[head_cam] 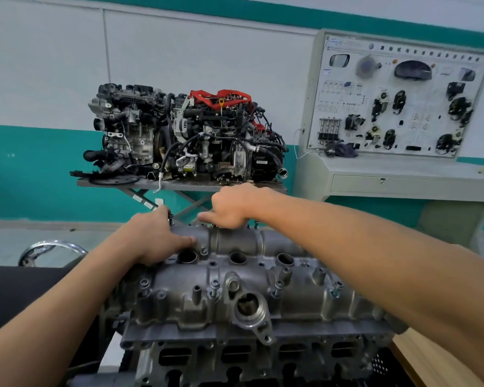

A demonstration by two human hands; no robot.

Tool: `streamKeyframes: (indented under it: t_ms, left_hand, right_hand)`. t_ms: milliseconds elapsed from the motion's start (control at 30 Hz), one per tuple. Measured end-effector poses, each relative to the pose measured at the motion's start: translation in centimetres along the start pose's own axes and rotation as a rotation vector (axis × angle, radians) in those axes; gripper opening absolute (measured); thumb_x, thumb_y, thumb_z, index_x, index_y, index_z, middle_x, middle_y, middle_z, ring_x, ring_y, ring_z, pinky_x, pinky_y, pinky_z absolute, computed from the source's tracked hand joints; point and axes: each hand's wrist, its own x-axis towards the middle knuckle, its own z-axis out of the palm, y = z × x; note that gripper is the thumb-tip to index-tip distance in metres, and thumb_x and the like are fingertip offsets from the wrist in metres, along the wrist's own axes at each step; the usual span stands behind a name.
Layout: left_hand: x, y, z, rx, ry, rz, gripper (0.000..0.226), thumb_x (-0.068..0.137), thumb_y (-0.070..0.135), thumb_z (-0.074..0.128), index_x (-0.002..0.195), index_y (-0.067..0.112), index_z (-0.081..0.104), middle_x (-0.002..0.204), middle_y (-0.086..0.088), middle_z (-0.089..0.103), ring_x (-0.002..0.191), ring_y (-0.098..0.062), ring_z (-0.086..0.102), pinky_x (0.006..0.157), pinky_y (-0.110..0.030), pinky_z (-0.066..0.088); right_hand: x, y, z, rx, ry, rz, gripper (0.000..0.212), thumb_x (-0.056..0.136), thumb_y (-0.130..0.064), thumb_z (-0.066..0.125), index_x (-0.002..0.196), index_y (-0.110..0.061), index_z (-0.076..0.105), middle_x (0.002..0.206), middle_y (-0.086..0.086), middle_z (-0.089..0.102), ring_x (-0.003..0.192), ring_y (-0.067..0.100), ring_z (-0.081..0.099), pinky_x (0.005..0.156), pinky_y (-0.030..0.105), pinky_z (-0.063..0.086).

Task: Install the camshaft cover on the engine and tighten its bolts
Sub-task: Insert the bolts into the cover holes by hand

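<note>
Head view | camshaft cover (179,300) sitting on engine (235,358), bolts (336,289) sticking up along near edge | left hand (154,236) resting on cover's far left corner, thumb flat, fingertips hidden, grip unclear | right hand (232,208) curled over far-edge bolt (213,225), likely pinching it | step: starting bolts by hand | next: spin each down straight, then tighten.
</note>
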Motion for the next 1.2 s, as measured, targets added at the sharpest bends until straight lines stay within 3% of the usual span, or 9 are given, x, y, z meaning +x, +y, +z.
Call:
streamKeyframes:
  t_ms: [167, 367, 467, 600, 700, 833, 933, 1067, 1200]
  left_hand:
    - [-0.2, 0.1, -0.2, -0.011, -0.016, -0.012, 0.080, 0.079, 0.066, 0.067, 0.134, 0.013, 0.045, 0.128, -0.015, 0.062, 0.114, -0.033, 0.058, 0.092, -0.038, 0.048]
    - [0.0, -0.2, 0.0, -0.037, -0.003, -0.033, 0.087, 0.076, 0.067, 0.070, 0.137, 0.010, 0.044, 0.135, -0.015, 0.058, 0.119, -0.034, 0.057, 0.092, -0.037, 0.047]
    - [-0.1, -0.3, 0.1, -0.073, 0.007, -0.050, 0.096, 0.073, 0.066, 0.073, 0.142, 0.009, 0.040, 0.139, -0.016, 0.056, 0.121, -0.034, 0.055, 0.091, -0.037, 0.045]
    - [-1.9, 0.7, -0.9, 0.047, 0.201, 0.053, 0.084, 0.075, 0.061, 0.072, 0.135, 0.008, 0.046, 0.128, -0.015, 0.061, 0.114, -0.034, 0.057, 0.092, -0.041, 0.048]
    - [-3.8, 2.7, -1.6, 0.120, 0.364, 0.196, 0.061, 0.083, 0.047, 0.068, 0.129, 0.009, 0.054, 0.128, -0.013, 0.062, 0.118, -0.033, 0.056, 0.100, -0.045, 0.046]
    - [-6.8, 10.3, -1.2, -0.161, 0.378, 0.418, 0.039, 0.087, 0.037, 0.069, 0.118, 0.013, 0.066, 0.117, -0.006, 0.068, 0.108, -0.024, 0.061, 0.091, -0.035, 0.048]
    - [-9.6, 20.2, 0.5, -0.313, 0.199, 0.647, 0.027, 0.088, 0.033, 0.068, 0.110, 0.017, 0.071, 0.103, 0.002, 0.070, 0.096, -0.016, 0.063, 0.083, -0.027, 0.046]
    - [-14.1, 32.5, 6.1, -0.403, 0.036, 0.872, 0.021, 0.089, 0.021, 0.062, 0.106, 0.015, 0.072, 0.101, -0.003, 0.073, 0.091, -0.020, 0.066, 0.081, -0.029, 0.051]
    - [-18.2, 39.7, 13.5, -0.526, -0.062, 0.956, 0.022, 0.088, 0.013, 0.061, 0.106, 0.016, 0.074, 0.104, -0.002, 0.074, 0.098, -0.020, 0.066, 0.086, -0.031, 0.052]
  right_hand:
    - [-0.7, 0.1, -0.4, -0.065, -0.065, -0.135, 0.041, 0.101, -0.044, 0.042, 0.091, -0.011, 0.064, 0.096, 0.008, 0.067, 0.078, 0.026, 0.059, 0.062, 0.031, 0.040]
    - [-0.9, -0.7, 0.4, 0.016, 0.063, -0.006, 0.040, 0.103, -0.040, 0.036, 0.072, -0.017, 0.048, 0.083, 0.003, 0.055, 0.084, 0.029, 0.058, 0.069, 0.034, 0.040]
    - [-1.4, -0.9, 0.7, 0.084, 0.084, 0.060, 0.045, 0.103, -0.046, 0.033, 0.084, -0.012, 0.057, 0.099, 0.008, 0.065, 0.080, 0.025, 0.053, 0.072, 0.037, 0.043]
    - [-4.3, 0.3, -2.2, 0.211, 0.190, 0.132, 0.069, 0.094, -0.072, 0.027, 0.061, -0.015, 0.048, 0.063, -0.002, 0.046, 0.059, 0.016, 0.048, 0.058, 0.032, 0.040]
    - [-9.3, 2.9, -4.1, 0.225, 0.279, 0.139, 0.069, 0.095, -0.069, 0.032, 0.052, -0.016, 0.039, 0.051, -0.002, 0.040, 0.047, 0.017, 0.042, 0.050, 0.029, 0.032]
    - [-19.8, 7.7, -3.7, 0.265, 0.263, 0.235, 0.064, 0.099, -0.057, 0.039, 0.051, -0.016, 0.038, 0.048, 0.003, 0.034, 0.043, 0.018, 0.032, 0.050, 0.030, 0.031]
    - [-28.5, 10.4, -2.0, 0.244, 0.173, 0.368, 0.057, 0.099, -0.048, 0.048, 0.055, -0.012, 0.046, 0.052, 0.007, 0.037, 0.046, 0.018, 0.034, 0.050, 0.033, 0.026]
    - [-39.2, 12.6, 1.1, 0.325, 0.111, 0.610, 0.051, 0.093, -0.046, 0.057, 0.051, -0.018, 0.048, 0.050, -0.002, 0.045, 0.049, 0.012, 0.044, 0.054, 0.032, 0.039]
    - [-48.5, 14.2, 5.3, 0.281, -0.027, 0.836, 0.044, 0.092, -0.042, 0.059, 0.056, -0.016, 0.054, 0.057, 0.003, 0.051, 0.057, 0.017, 0.047, 0.049, 0.029, 0.032]
